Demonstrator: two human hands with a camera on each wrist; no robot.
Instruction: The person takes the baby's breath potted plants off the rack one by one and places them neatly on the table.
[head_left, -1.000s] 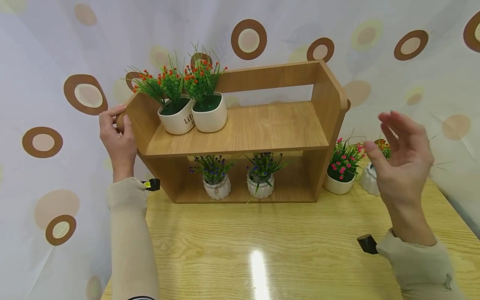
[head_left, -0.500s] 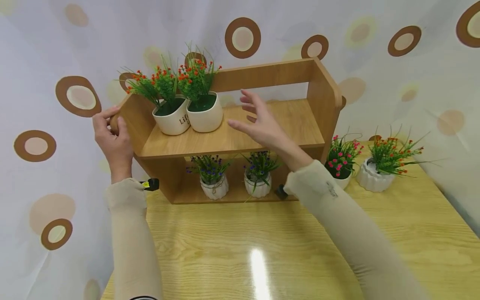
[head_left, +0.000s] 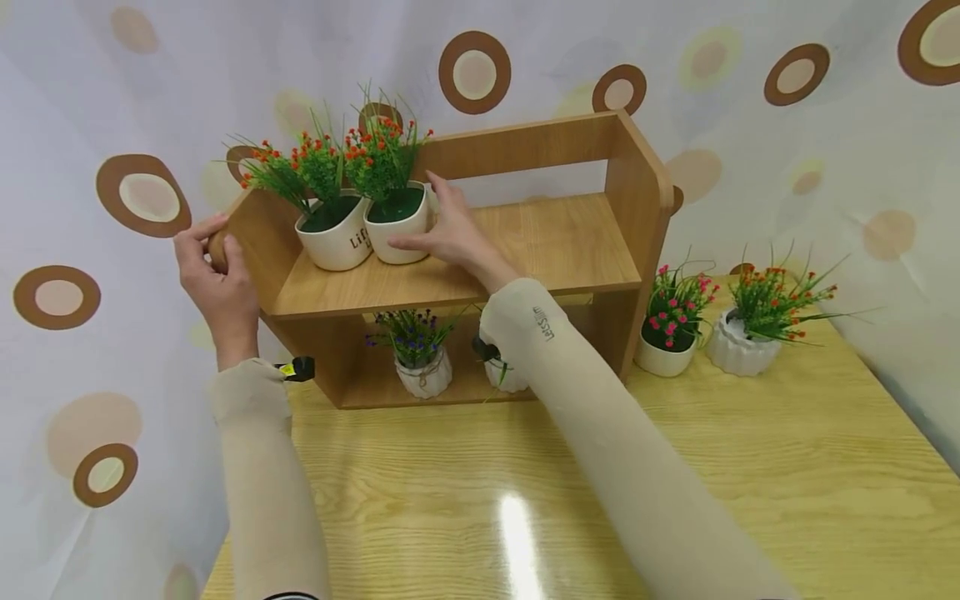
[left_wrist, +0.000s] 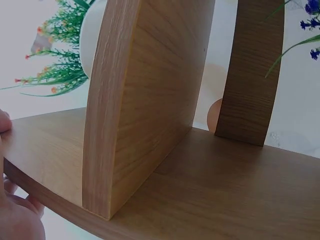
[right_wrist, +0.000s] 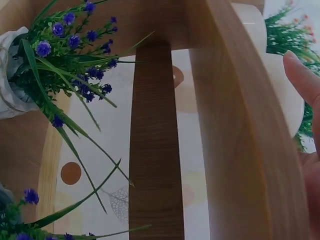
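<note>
The left hand [head_left: 221,292] is holding the rounded front edge of the wooden shelf [head_left: 555,237] on its left side, with thumb and fingers bending around it, maybe to keep the shelf from sliding. The right hand [head_left: 457,233] is making a big C at the side of the right red-flower pot [head_left: 397,239]. Its thumb is sitting in front and its fingers are sitting farther back, wide apart, maybe because a fat pot is needing two sides held; I cannot tell if they are squeezing. That pot is standing upright on the top board, close beside the left red-flower pot [head_left: 333,248], and both are standing near the left end. The left arm is pointing nearly straight ahead. The right arm is slanting up and left, and its sleeve [head_left: 600,408] is partly hiding a small white pot [head_left: 506,377] below.
</note>
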